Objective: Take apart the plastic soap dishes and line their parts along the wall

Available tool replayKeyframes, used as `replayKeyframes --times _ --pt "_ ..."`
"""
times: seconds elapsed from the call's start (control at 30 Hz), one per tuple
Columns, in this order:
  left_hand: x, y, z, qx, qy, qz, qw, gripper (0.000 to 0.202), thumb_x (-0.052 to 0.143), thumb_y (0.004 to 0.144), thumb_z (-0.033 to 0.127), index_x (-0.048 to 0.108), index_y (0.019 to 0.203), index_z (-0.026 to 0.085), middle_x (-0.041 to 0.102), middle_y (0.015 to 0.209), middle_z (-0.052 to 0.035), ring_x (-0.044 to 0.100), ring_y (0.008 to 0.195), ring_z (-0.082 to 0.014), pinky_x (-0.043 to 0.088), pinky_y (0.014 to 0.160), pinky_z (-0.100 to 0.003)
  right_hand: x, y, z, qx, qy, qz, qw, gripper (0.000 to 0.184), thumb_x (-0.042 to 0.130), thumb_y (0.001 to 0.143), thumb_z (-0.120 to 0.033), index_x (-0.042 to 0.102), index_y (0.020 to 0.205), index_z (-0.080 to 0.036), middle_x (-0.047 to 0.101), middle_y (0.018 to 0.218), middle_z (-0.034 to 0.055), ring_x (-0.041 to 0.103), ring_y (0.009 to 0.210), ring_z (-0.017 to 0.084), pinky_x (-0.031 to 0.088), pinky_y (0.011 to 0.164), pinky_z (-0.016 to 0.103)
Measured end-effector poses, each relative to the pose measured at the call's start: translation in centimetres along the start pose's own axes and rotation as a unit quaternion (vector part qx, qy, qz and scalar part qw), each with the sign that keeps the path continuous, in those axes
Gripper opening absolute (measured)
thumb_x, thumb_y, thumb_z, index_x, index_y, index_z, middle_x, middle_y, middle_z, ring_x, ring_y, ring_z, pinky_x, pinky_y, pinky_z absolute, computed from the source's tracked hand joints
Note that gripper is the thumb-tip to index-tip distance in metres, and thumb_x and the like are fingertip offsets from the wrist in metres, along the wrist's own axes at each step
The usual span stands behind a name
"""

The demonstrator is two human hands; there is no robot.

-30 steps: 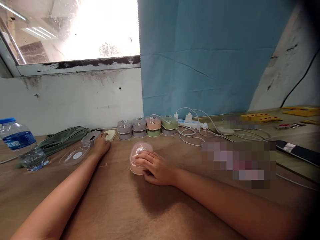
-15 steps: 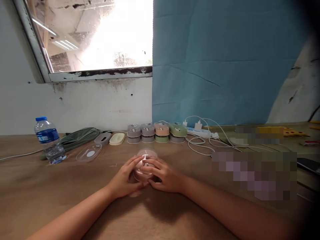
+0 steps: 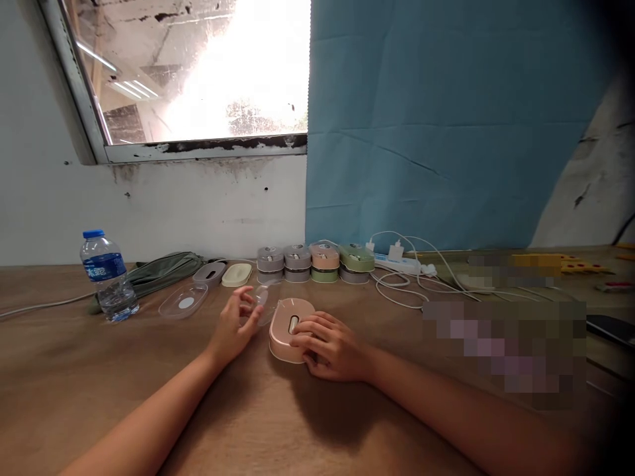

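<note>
A pink oval box (image 3: 284,334) with a slot in its top lies on the table in front of me. My right hand (image 3: 330,344) rests on its right side, fingers bent over the top edge. Just left of the box, my left hand (image 3: 235,327) grips a clear plastic lid (image 3: 268,311) between thumb and fingers. The lid is apart from the top of the box, its outline partly smeared. Further left lie another clear lid (image 3: 171,303) with a white round sticker, a grey slotted lid (image 3: 208,272) and a cream oval piece (image 3: 237,274).
Stacked oval boxes (image 3: 325,258) in grey, pink and green stand in a row near the wall. A water bottle (image 3: 106,274) and a green cloth bag (image 3: 161,272) are at the left. White cables (image 3: 397,297) and a power strip (image 3: 397,263) lie to the right.
The clear lid has come off the pink box and moved left with my left hand. My right hand has stayed at the box. The view has shifted slightly.
</note>
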State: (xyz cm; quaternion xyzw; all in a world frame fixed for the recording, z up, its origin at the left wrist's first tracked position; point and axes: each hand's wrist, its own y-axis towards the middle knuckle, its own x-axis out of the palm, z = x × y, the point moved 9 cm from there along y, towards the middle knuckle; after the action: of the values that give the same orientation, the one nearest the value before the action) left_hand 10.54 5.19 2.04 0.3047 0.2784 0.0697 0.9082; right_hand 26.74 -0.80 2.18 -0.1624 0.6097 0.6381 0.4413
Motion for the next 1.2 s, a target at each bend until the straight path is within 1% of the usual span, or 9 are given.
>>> replayKeyframes --times 0.13,0.23,0.3,0.37,0.53,0.77,0.87,1.03,1.2 --pt "-2.9 0.6 -0.9 0.014 0.075 0.088 0.993 0.037 0.042 0.080 0.023 0.040 0.117 0.020 0.042 0.119 -0.0106 0.054 0.068 -0.0104 0.046 0.062 -0.025 0.2 0.2 0.4 0.021 0.038 -0.012 0.999 0.026 0.048 0.069 -0.012 0.056 0.093 -0.018 0.062 0.092 0.0055 0.055 0.086 0.016 0.042 0.082 0.032" --pt "-2.2 1.2 -2.2 -0.002 0.126 -0.020 0.992 0.029 0.038 0.079 0.018 0.051 0.104 0.019 0.054 0.105 -0.0066 0.052 0.061 -0.0105 0.043 0.062 -0.026 0.3 0.2 0.5 0.026 0.048 -0.018 0.998 0.027 0.048 0.069 -0.011 0.056 0.093 -0.018 0.062 0.089 0.0057 0.054 0.085 0.016 0.042 0.081 0.032" --pt "-1.1 1.0 -3.0 -0.029 0.140 -0.116 0.983 0.024 0.039 0.081 0.025 0.056 0.097 0.019 0.061 0.085 -0.0026 0.051 0.057 -0.0119 0.042 0.059 -0.025 0.4 0.2 0.6 0.030 0.050 -0.021 0.998 0.027 0.049 0.068 -0.011 0.056 0.093 -0.018 0.061 0.088 0.0057 0.054 0.085 0.017 0.042 0.081 0.032" --pt "-0.7 0.8 -2.8 -0.028 0.165 -0.157 0.973 0.027 0.040 0.082 0.036 0.060 0.090 0.019 0.063 0.077 -0.0022 0.054 0.063 -0.0151 0.041 0.062 -0.026 0.5 0.1 0.7 0.035 0.053 -0.024 0.998 0.027 0.049 0.068 -0.012 0.056 0.093 -0.018 0.061 0.088 0.0059 0.054 0.086 0.017 0.042 0.081 0.032" --pt "0.5 0.2 -0.1 0.089 0.270 -0.171 0.943 0.022 0.051 0.076 0.039 0.064 0.083 0.022 0.065 0.084 -0.0031 0.053 0.083 -0.0214 0.036 0.079 -0.034 0.7 0.1 0.8 0.040 0.055 -0.031 0.997 0.028 0.049 0.066 -0.011 0.057 0.093 -0.017 0.061 0.090 0.0065 0.053 0.086 0.017 0.042 0.081 0.032" --pt "1.9 -0.1 -0.4 0.121 0.296 -0.157 0.934 0.020 0.037 0.085 0.021 0.057 0.085 0.020 0.063 0.086 -0.0042 0.055 0.083 -0.0190 0.035 0.078 -0.032 0.5 0.2 0.7 0.040 0.056 -0.022 0.997 0.028 0.049 0.067 -0.011 0.057 0.093 -0.017 0.060 0.091 0.0069 0.053 0.087 0.018 0.042 0.081 0.032" --pt "-0.1 0.8 -0.2 0.130 0.368 -0.068 0.918 0.022 0.033 0.087 0.021 0.055 0.086 0.018 0.061 0.087 -0.0060 0.054 0.082 -0.0200 0.032 0.079 -0.035 0.4 0.2 0.7 0.041 0.059 -0.021 0.997 0.028 0.049 0.066 -0.011 0.057 0.093 -0.017 0.060 0.090 0.0069 0.053 0.087 0.018 0.042 0.080 0.032" --pt "-6.0 2.0 -1.0 0.103 0.465 0.093 0.875 0.020 0.035 0.087 0.022 0.054 0.089 0.015 0.061 0.085 -0.0087 0.054 0.083 -0.0242 0.029 0.077 -0.038 0.4 0.1 0.9 0.045 0.063 -0.019 0.997 0.028 0.049 0.066 -0.010 0.057 0.092 -0.018 0.060 0.090 0.0065 0.052 0.086 0.017 0.042 0.081 0.032" --pt "-10.0 2.0 -3.5 0.112 0.476 0.080 0.869 0.022 0.033 0.087 0.026 0.053 0.089 0.016 0.060 0.086 -0.0086 0.054 0.084 -0.0240 0.029 0.076 -0.036 0.7 0.0 1.0 0.047 0.063 -0.026 0.997 0.028 0.050 0.066 -0.010 0.056 0.093 -0.018 0.059 0.091 0.0058 0.052 0.087 0.017 0.042 0.081 0.031"
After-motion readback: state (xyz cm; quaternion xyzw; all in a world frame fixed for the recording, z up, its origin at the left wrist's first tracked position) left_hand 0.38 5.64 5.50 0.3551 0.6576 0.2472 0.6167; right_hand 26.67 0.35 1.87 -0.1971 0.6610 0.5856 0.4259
